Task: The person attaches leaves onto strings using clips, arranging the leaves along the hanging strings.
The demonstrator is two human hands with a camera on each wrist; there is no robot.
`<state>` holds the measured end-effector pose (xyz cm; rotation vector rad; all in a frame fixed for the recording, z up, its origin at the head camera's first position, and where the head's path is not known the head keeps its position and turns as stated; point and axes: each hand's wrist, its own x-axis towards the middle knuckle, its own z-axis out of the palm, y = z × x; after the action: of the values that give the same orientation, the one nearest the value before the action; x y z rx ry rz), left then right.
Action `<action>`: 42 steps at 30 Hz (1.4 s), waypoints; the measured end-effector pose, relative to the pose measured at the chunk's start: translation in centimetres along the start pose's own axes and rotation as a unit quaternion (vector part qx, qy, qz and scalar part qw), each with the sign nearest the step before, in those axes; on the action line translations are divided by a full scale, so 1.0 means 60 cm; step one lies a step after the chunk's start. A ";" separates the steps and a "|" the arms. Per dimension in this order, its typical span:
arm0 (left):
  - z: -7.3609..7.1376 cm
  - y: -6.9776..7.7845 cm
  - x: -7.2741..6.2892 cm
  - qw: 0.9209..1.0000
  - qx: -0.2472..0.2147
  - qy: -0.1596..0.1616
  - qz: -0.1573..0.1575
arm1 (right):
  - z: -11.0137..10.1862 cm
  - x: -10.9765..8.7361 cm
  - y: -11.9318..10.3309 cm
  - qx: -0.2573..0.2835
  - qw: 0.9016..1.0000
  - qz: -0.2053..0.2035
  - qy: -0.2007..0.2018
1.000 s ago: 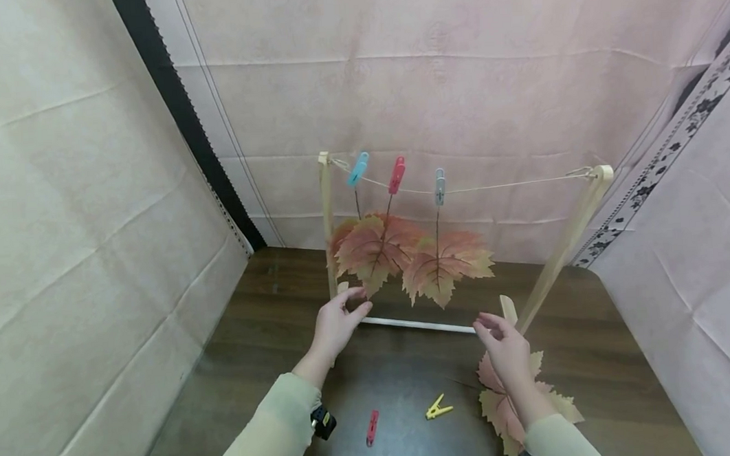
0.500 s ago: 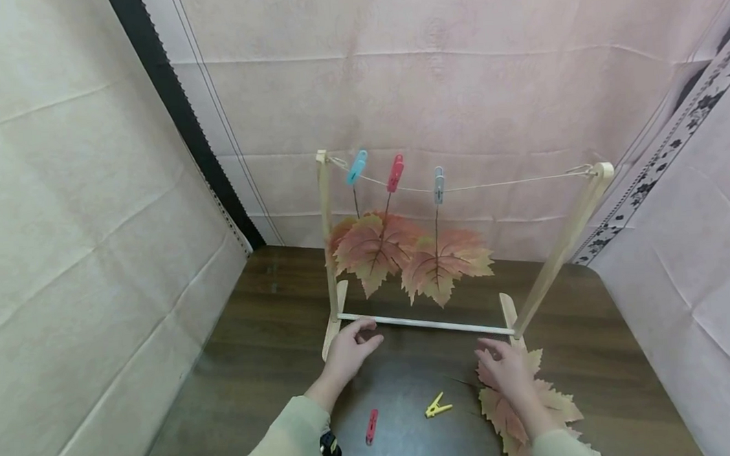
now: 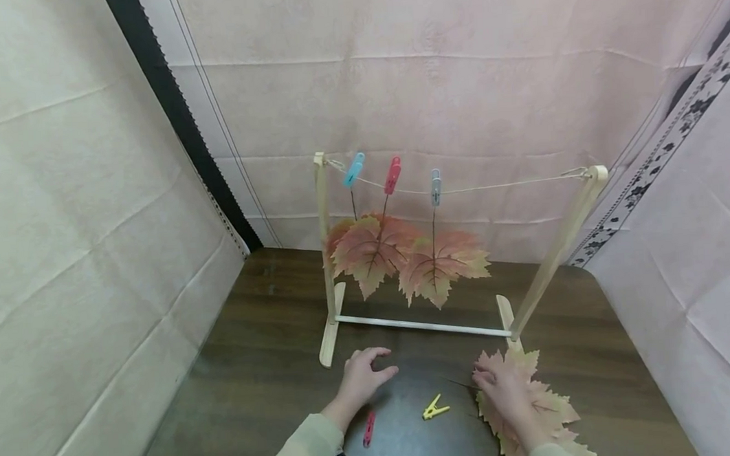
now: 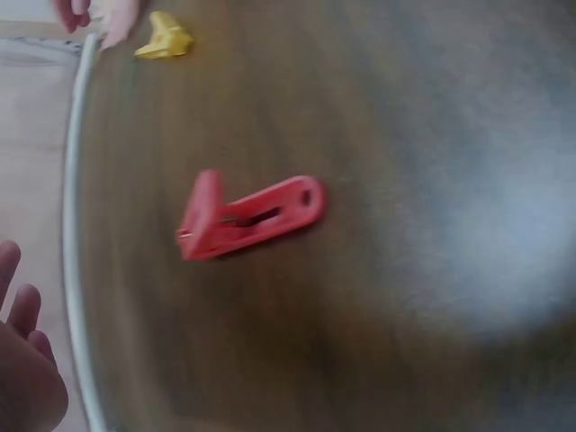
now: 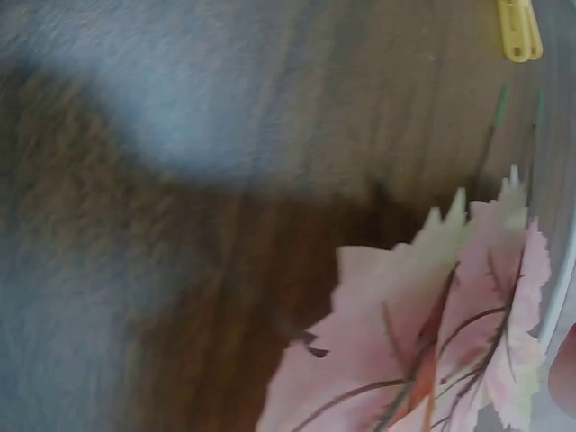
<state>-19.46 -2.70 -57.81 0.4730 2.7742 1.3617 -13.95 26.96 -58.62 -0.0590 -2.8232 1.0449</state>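
Note:
My left hand point(image 3: 362, 383) hovers over the table with thumb and fingers apart, holding nothing. A loose red clothespin point(image 3: 369, 429) lies just below it, and the left wrist view shows that clothespin point(image 4: 261, 219) near its middle. To the right is a yellow clothespin point(image 3: 434, 408). My right hand point(image 3: 503, 389) is over loose artificial maple leaves point(image 3: 551, 411), its fingers loosely bent near their stems and gripping nothing visible. In the right wrist view two overlapping leaves point(image 5: 405, 360) show, stems pointing towards the yellow clothespin point(image 5: 517, 31).
Behind the hands stands a wooden rack point(image 3: 325, 237) with a string point(image 3: 511, 184) across its top. Blue point(image 3: 354, 169), red point(image 3: 392, 175) and grey-blue point(image 3: 436, 187) clothespins hold maple leaves point(image 3: 444, 268) on it. A white bar point(image 3: 422, 326) joins the rack's feet. Cloth walls point(image 3: 93, 235) surround the table.
Both hands have drawn back from the rack's lower bar towards me. The left now hovers above the red clothespin, the right over the loose leaves. The hanging leaves stay in place.

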 end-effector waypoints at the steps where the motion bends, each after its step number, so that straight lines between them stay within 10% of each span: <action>1: 0.004 -0.002 -0.002 1.000 0.004 -0.005 0.000 | 0.003 -0.001 0.003 0.003 1.000 0.000 -0.003; 17: 0.076 0.017 -0.025 0.994 0.067 -0.063 0.054 | 0.031 -0.011 0.037 -0.115 0.990 -0.082 0.022; 42: 0.133 0.057 -0.035 0.988 0.106 -0.098 0.053 | 0.055 -0.022 0.028 -0.175 0.980 -0.087 0.026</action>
<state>-15.40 4.83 -60.34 0.7292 2.7756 0.9770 -13.12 26.00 -62.33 0.1236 -2.8648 0.4981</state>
